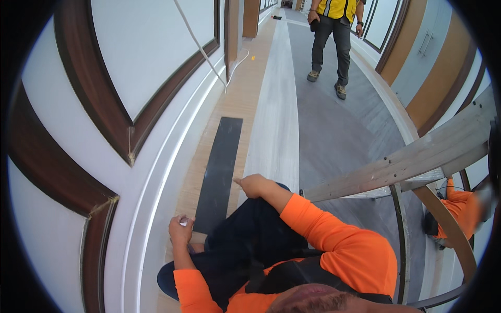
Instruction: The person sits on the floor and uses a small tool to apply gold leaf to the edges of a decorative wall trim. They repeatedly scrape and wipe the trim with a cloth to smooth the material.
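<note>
I am low beside the wall, with my knees bent. My left hand (181, 229) is closed round a small white piece (183, 223), too small to name, just left of the near end of a dark grey floor strip (219, 169). That strip lies flat on the wood-look floor (250, 78), along the wall. Over my right knee, to the right of the strip, is my right hand (254, 185). Its fingers are bent together with one tip pointing left; whatever they hold, if anything, is hidden.
A white wall with dark wood mouldings (94, 62) and a white baseboard (151, 182) runs at left. A white cable (201, 47) hangs to the floor. A ladder (407, 161) stands close at right. One person (334, 41) stands ahead; another in orange (456, 214) is beyond the ladder.
</note>
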A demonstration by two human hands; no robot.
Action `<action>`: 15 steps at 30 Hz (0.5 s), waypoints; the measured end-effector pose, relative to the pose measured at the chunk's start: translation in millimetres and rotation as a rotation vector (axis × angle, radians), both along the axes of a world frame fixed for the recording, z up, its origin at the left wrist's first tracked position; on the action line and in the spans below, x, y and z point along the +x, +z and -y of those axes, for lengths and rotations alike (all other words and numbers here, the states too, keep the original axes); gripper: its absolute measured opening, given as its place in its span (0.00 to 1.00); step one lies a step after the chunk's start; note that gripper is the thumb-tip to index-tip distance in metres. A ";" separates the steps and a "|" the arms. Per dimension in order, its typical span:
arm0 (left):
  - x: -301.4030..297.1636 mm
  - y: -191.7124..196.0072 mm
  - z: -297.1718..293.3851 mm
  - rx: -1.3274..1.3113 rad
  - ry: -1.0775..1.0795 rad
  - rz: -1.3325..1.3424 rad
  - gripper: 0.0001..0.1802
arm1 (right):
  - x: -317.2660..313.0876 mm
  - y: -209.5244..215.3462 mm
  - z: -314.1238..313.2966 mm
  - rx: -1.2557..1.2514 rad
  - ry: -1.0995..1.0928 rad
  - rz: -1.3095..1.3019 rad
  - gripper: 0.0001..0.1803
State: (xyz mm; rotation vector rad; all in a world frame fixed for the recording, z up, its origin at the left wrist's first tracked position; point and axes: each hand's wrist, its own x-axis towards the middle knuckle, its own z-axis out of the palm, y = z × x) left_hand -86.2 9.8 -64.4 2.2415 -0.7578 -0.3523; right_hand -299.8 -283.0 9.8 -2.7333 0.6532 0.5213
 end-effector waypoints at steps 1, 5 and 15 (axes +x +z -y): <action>2.0 4.0 5.2 -0.006 -0.012 -0.010 0.27 | 6.2 11.3 0.0 0.026 -0.070 0.071 0.46; 14.9 -12.7 3.7 0.152 -0.074 0.008 0.32 | 25.8 32.6 -10.6 0.103 -0.222 0.263 0.48; 5.5 -19.5 3.6 0.201 -0.140 -0.121 0.30 | 51.7 183.9 -80.9 -0.086 0.701 1.621 0.30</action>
